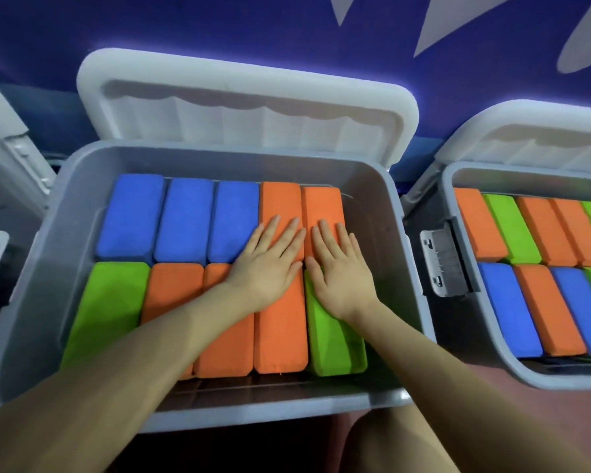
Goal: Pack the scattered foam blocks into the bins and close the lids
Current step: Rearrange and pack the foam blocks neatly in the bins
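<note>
Ten foam blocks are counted on top in the middle bin: three blue blocks and two orange at the back, and a green block, three orange and another green at the front. Its lid is stood open behind it. The left hand and right hand are laid flat, fingers straight, side by side on the orange blocks. Nine blocks are seen in the right bin, its lid also open.

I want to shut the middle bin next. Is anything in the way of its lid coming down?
Yes: both hands, left and right, lie flat on the orange blocks inside the bin, under the raised lid.
</note>
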Motion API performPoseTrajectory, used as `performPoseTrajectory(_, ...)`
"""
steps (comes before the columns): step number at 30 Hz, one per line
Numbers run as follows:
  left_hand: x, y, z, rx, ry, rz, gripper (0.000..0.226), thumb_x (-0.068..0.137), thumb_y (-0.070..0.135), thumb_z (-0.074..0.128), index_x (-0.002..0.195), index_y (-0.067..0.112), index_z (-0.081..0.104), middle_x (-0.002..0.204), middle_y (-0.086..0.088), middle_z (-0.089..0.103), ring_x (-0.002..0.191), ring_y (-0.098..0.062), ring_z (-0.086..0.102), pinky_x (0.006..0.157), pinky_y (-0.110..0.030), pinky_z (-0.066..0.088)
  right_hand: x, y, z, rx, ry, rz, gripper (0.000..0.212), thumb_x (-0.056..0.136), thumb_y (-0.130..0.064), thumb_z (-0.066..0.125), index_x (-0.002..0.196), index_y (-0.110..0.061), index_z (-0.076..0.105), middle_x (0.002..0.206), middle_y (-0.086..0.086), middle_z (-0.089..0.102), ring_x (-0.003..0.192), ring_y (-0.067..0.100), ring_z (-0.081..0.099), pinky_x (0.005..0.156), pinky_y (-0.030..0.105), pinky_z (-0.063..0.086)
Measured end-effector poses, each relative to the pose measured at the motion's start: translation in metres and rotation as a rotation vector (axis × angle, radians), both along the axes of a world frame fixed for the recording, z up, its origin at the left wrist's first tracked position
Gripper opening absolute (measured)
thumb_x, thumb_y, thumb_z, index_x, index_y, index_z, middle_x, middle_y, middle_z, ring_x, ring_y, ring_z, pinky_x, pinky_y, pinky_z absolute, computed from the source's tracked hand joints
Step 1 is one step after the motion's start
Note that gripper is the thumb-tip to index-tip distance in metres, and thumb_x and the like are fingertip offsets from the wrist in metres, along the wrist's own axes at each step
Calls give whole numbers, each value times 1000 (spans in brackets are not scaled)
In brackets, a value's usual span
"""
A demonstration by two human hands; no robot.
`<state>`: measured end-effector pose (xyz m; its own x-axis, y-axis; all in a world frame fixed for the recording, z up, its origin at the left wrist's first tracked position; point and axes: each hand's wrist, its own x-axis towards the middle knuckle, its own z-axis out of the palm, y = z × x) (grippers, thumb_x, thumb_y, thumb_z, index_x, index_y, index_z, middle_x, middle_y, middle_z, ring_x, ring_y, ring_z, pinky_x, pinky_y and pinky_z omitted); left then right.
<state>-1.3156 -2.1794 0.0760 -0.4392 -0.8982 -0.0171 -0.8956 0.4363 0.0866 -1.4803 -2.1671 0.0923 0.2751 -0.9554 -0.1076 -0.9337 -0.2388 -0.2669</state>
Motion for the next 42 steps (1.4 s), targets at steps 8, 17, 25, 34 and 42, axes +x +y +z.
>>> performPoseTrajectory(8,5,5,-4,-76,63,-62,58,97,37,26,143,5,39,152,-12,35,141,-32,30,112,-47,23,3,-3,-11,-73,21,-6,63,96,-47,9,154,-22,16,160,-3,8,149,23,-4,120,42,-5)
performPoseTrajectory(17,0,3,3,31,69,35,72,87,48,0,152,19,8,158,4,-1,148,-20,-1,120,-37,-3,3,-6,-10,-33,-66,-80,62,93,-51,7,152,-33,13,159,-14,3,148,12,-9,120,44,-6)
performPoseTrajectory(25,19,36,39,-16,182,303,59,86,40,35,133,11,55,139,-10,53,126,-28,52,104,-44,39,-5,3,18,15,-49,-43,53,101,-40,35,151,-30,24,160,-4,16,147,25,12,118,41,14)
performPoseTrajectory(34,84,65,107,-196,101,368,55,81,38,37,115,7,68,118,-13,67,102,-30,66,89,-43,50,43,25,73,-115,-137,86,50,98,-35,45,146,-25,38,155,1,33,133,27,39,101,37,38)
performPoseTrajectory(42,217,87,121,-257,130,369,57,79,38,38,117,5,65,120,-16,65,102,-33,65,90,-33,38,175,35,90,-195,-97,169,50,97,-33,49,145,-21,42,152,4,38,130,30,43,102,38,39)
